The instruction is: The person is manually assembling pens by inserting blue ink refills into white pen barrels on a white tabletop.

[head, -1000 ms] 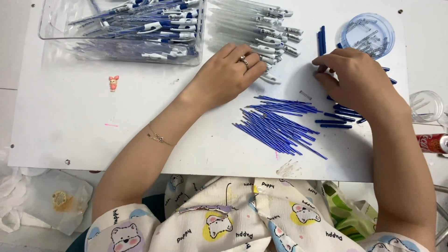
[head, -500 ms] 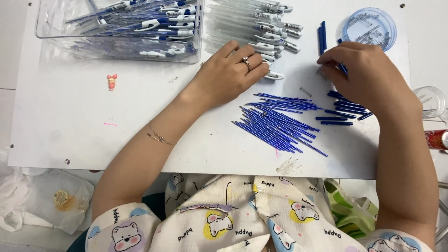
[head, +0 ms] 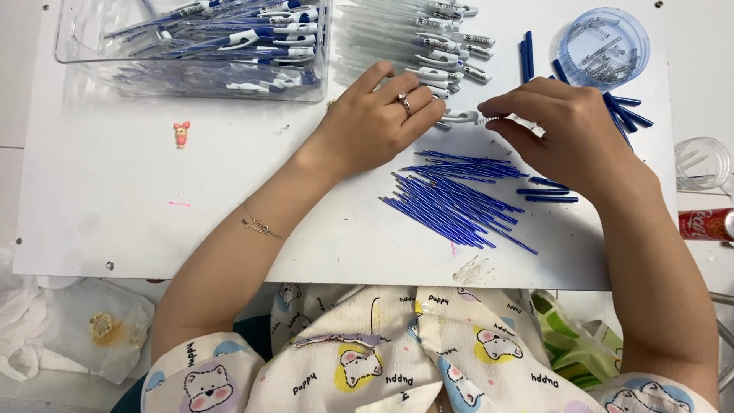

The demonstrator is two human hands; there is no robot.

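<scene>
My right hand (head: 569,134) pinches a clear pen part with a small spring (head: 516,121) at its tip, held over the white board. My left hand (head: 378,118) rests flat by a row of clear pen barrels (head: 428,38), its fingertips touching a white pen clip piece (head: 459,116). A heap of thin blue refills (head: 459,195) lies just below both hands. Short blue pen ends (head: 623,111) are scattered behind my right hand.
A clear bin (head: 84,65) of assembled blue and white pens stands at the top left. A round blue lid (head: 638,65) holds several springs at the top right. A clear cup (head: 702,162) and a red can (head: 707,224) sit at the right edge. A tiny pink figure (head: 181,133) lies on the white board (head: 153,206).
My right hand has moved left toward my left hand, carrying the clear part with the spring. My left hand has stayed in place by the barrels.
</scene>
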